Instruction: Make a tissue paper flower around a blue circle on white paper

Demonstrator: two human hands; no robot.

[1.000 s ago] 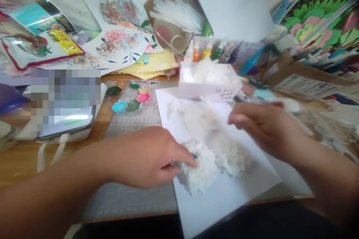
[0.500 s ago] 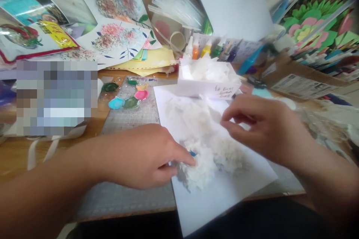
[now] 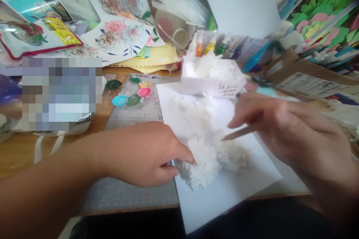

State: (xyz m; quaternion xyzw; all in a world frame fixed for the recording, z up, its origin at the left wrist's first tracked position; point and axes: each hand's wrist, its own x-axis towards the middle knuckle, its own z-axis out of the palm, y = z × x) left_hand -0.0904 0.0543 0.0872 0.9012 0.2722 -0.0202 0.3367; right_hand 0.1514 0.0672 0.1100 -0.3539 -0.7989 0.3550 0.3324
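Note:
My left hand (image 3: pixel 146 153) rests on the grey cutting mat (image 3: pixel 131 190), its thumb and forefinger pinched on the left edge of a clump of crumpled white tissue pieces (image 3: pixel 207 160). The clump lies on a white paper sheet (image 3: pixel 224 190). My right hand (image 3: pixel 275 123) hovers over the sheet's right side, fingers closed on a thin pale stick (image 3: pixel 238 133) whose tip points left toward the tissue. Behind the sheet stands a small white paper box (image 3: pixel 213 86) filled with more tissue scraps.
A paint palette (image 3: pixel 131 97) with coloured wells lies on the mat's far left. Flower pictures (image 3: pixel 120 37), yellow paper, clear sticks (image 3: pixel 182 5), small paint bottles (image 3: pixel 202 46), a large white roll (image 3: pixel 238 0) and paper flowers (image 3: pixel 319 26) crowd the back. A cardboard box (image 3: pixel 308 78) sits right.
My right hand has closed on a thin stick and lowered its tip toward the tissue clump. My left hand has stayed pinched on the clump's edge.

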